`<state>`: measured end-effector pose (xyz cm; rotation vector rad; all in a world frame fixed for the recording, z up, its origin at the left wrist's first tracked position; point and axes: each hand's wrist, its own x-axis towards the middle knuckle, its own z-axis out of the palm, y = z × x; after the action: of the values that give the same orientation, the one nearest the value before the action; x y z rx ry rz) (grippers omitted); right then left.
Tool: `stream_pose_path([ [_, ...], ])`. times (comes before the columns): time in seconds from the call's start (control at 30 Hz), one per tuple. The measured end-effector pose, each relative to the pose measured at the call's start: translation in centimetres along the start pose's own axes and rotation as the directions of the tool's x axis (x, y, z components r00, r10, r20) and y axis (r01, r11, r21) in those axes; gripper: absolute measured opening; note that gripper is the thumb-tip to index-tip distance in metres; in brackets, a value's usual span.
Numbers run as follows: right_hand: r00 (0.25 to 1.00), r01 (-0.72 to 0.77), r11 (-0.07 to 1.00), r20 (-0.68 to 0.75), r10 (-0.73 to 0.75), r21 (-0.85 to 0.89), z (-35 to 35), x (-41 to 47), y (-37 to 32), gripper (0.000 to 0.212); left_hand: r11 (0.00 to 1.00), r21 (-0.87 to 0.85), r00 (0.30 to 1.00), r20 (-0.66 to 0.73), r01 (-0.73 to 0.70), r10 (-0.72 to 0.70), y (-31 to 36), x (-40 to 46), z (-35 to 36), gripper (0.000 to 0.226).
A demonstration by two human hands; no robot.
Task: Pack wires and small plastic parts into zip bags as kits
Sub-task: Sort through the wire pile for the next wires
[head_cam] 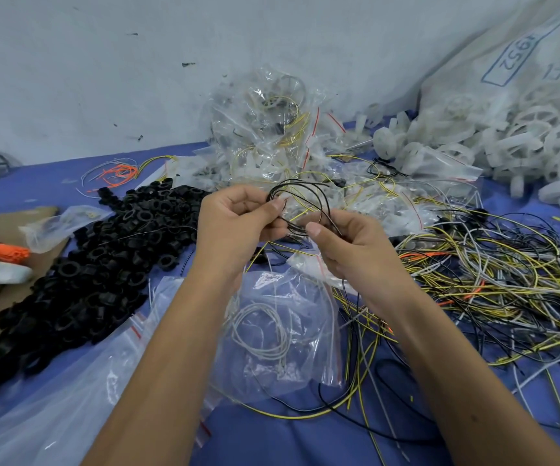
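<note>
Nearest, at the worktop's [271,438] front edge: an open zip bag [282,334] lies flat, a coil of white wire already inside, its red-striped mouth toward the far right, just under the right wrist

Above it, both hands work one black wire [300,205]. Left hand [234,227] pinches the loop's left side between thumb and fingers; right hand [345,245] pinches the loose ends with the thumb on top. The coil stands roughly upright between them, arching away from the body, long axis running left to right

Judgement: step in hand is coiling the wire for a kit; next it must go down and toward the body into the bag. Right hand sits nearer the bag mouth, so it likely feeds while the left opens the mouth. Risk: the coil may spring open on release

Left of the hands: heap of black rings [103,264]. Right: tangled wire pile [494,280]. Far centre, by the wall: filled bags [265,129]. Far right corner: white wheels [490,142]
</note>
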<state>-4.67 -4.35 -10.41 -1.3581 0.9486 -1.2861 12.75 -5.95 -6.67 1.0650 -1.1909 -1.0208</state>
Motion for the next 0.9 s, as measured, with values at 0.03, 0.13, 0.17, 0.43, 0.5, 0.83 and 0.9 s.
stream_pose_path([
  [0.03, 1.000, 0.010, 1.000, -0.026, -0.010, -0.006, -0.1, 0.1, 0.0, 0.013, 0.999, 0.032, 1.000, 0.009, 0.024, -0.024, 0.1, 0.1, -0.2, 0.009],
  [0.13, 0.996, 0.049, 0.999, -0.073, -0.049, -0.002, -0.1, 0.2, 0.1, 0.017, 0.983, 0.167, 0.996, 0.028, 0.081, -0.087, 0.2, 0.3, -0.7, 0.012],
  [0.17, 0.995, 0.062, 0.998, -0.073, -0.063, -0.019, -0.1, 0.2, 0.2, 0.016, 0.971, 0.222, 0.994, 0.033, 0.090, -0.100, 0.3, 0.3, -0.9, 0.013],
  [0.43, 0.985, 0.148, 0.868, -0.008, -0.172, -0.475, 0.1, 0.0, 0.8, 0.053, 0.805, 0.593, 0.983, 0.159, -0.017, -0.097, 0.8, 0.0, -0.9, 0.016],
  [0.5, 0.981, 0.181, 0.819, 0.035, -0.193, -0.544, 0.1, -0.2, 0.7, 0.055, 0.787, 0.616, 0.982, 0.168, -0.036, -0.086, 1.0, -0.1, -0.9, 0.017],
  [0.83, 0.985, 0.165, 0.972, -0.021, -0.171, -0.170, 0.0, 0.0, -0.1, 0.039, 0.983, 0.175, 0.988, 0.129, 0.059, -0.082, 1.6, 0.1, -1.4, 0.014],
  [0.9, 0.994, 0.103, 0.991, -0.013, -0.104, -0.080, 0.1, 0.0, 0.0, 0.038, 0.985, 0.167, 0.990, 0.128, 0.041, -0.063, 1.6, 0.1, -1.5, 0.011],
])
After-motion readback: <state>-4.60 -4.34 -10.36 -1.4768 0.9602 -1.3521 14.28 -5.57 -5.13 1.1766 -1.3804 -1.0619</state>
